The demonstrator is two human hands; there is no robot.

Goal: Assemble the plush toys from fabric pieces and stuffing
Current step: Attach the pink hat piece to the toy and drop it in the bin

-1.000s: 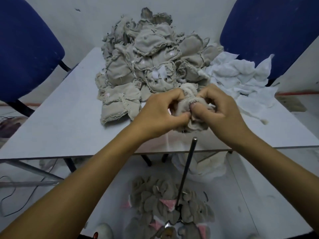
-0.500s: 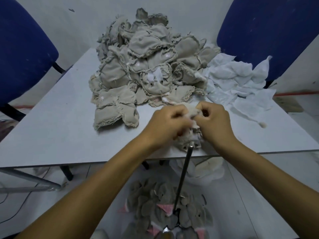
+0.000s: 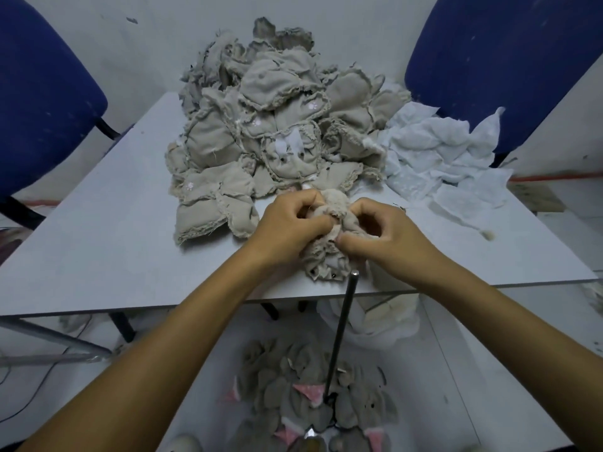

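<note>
Beige plush fabric shell [image 3: 326, 256], frame centre: left hand [image 3: 290, 223], right hand [image 3: 378, 236] both pinch opening. Keep seam gathered; feed cream stuffing [image 3: 332, 200] evenly.

Both hands [image 3: 329, 226] lifted the fabric piece [image 3: 326, 256] off the rod [image 3: 341, 331].

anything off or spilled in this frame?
A stray tuft of fluff lies alone on the table, right of the white fabric pile. Otherwise nothing stands out; both hands grip the beige toy piece.
</note>
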